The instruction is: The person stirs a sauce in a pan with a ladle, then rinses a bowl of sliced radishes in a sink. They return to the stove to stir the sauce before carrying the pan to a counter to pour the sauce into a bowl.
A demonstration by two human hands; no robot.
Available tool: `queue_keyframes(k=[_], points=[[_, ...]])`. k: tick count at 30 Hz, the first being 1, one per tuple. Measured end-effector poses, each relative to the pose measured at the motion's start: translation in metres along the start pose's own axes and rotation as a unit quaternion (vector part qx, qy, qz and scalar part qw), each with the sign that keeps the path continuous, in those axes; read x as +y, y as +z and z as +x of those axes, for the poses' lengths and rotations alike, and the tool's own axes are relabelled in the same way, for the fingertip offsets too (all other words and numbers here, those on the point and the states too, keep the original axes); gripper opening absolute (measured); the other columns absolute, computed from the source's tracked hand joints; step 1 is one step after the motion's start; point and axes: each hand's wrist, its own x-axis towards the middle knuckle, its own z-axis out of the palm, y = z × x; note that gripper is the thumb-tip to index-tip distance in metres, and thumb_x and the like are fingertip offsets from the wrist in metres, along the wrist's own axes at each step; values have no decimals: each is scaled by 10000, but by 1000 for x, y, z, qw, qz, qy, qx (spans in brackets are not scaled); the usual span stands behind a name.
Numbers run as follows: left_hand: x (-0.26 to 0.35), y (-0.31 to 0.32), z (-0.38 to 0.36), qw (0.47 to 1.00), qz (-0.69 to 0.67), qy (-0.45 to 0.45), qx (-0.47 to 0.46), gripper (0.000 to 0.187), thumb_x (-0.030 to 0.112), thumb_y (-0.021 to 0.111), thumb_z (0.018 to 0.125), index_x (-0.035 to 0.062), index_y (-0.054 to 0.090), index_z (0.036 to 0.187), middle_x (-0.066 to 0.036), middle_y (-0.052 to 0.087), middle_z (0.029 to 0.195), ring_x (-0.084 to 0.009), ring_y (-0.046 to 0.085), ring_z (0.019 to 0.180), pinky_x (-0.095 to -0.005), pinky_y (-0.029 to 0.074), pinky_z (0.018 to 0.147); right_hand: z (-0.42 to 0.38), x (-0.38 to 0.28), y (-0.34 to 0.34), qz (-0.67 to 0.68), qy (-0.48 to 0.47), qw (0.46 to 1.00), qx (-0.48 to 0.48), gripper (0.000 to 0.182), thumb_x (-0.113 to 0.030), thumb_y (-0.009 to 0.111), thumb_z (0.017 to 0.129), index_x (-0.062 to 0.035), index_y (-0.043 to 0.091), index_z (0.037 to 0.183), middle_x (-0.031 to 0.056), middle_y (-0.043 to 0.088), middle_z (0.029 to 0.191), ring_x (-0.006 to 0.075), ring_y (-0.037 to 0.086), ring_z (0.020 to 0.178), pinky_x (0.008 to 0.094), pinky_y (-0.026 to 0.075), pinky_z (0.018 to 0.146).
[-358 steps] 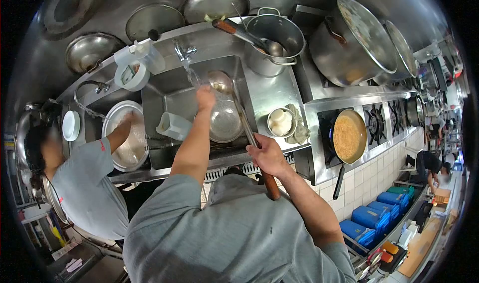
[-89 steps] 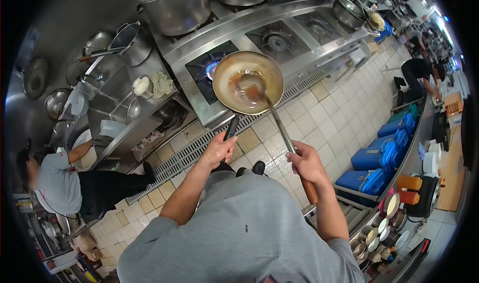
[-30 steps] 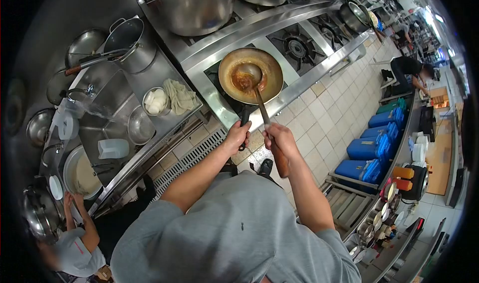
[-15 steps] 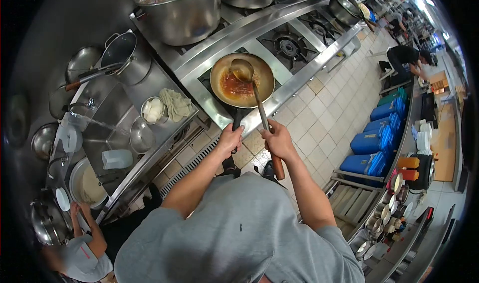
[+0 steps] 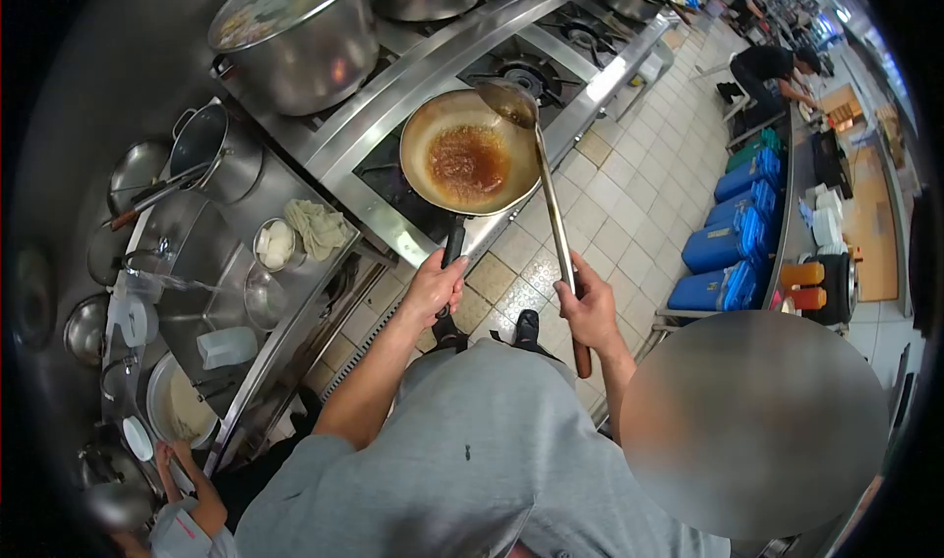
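Note:
My left hand (image 5: 433, 288) is closed round the black handle of a frying pan (image 5: 421, 155), which is over the front of the stove. Reddish-brown sauce (image 5: 469, 163) covers the middle of the pan. My right hand (image 5: 590, 310) grips a long ladle (image 5: 553, 204) low on its shaft, near the wooden end. The ladle's bowl (image 5: 508, 104) overlaps the pan's upper right rim, away from the sauce.
Behind the pan is a bare gas burner (image 5: 521, 74); a large stockpot (image 5: 295, 52) stands at the back left. At left, a bowl of white pieces (image 5: 274, 244) and a cloth (image 5: 317, 229) sit beside the sink. Another person's hands (image 5: 177, 455) are near a tub (image 5: 162, 401).
The ladle's bowl has come out of the sauce to the pan's upper right rim. My right hand has shifted right and down. The pan has slid back a little over the stove.

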Motion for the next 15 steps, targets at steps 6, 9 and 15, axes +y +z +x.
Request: queue_keyframes(k=[6, 9, 15], points=[[5, 64, 3, 997, 60, -12, -48, 185, 242, 578, 1048, 107, 451, 1057, 20, 467, 667, -78, 437, 454, -275, 388, 397, -24, 74, -23, -116, -81, 984, 105, 546, -60, 647, 916, -26, 510, 1444, 184, 631, 786, 278, 617, 671, 366, 513, 663], [6, 103, 3, 995, 64, -36, -66, 188, 239, 578, 1048, 114, 439, 1028, 20, 466, 671, -76, 434, 468, -275, 389, 402, -48, 89, -57, -83, -62, 986, 133, 539, -59, 641, 921, -29, 511, 1443, 196, 632, 807, 296, 628, 678, 383, 514, 666], [-47, 205, 22, 991, 22, -81, -107, 156, 250, 563, 1060, 166, 436, 1025, 27, 451, 673, -70, 407, 468, -271, 353, 400, -68, 184, -152, -100, -18, 987, 126, 540, -140, 647, 964, -31, 489, 1468, 240, 667, 915, 295, 676, 809, 418, 528, 761]])
